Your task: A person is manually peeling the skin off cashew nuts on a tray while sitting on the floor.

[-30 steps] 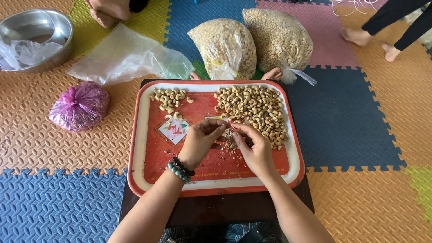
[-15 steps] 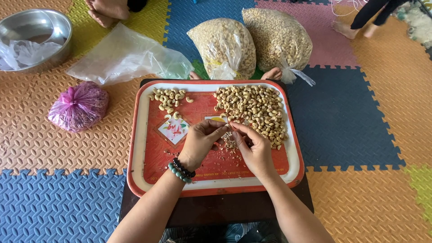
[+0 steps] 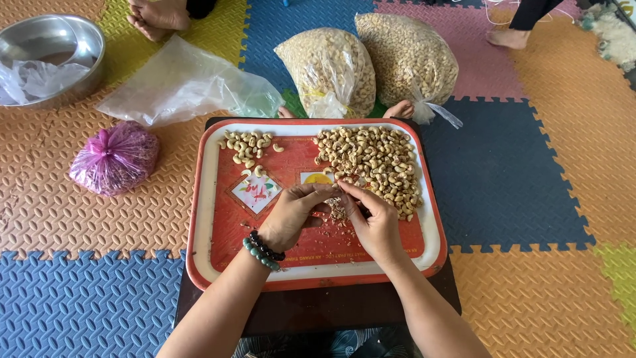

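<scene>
Left hand (image 3: 291,213) and right hand (image 3: 373,222) meet at tray (image 3: 205,219) centre, fingertips pinched narrow on one cashew (image 3: 339,193), too small to see clearly. Unpeeled heap (image 3: 371,162) fills the far right corner within reach; peeled nuts (image 3: 248,146) kept separate at the far left corner.

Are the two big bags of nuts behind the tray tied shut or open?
Shut. Both clear bags bulge with nuts, their necks knotted; nothing has spilled onto the mat.
</scene>
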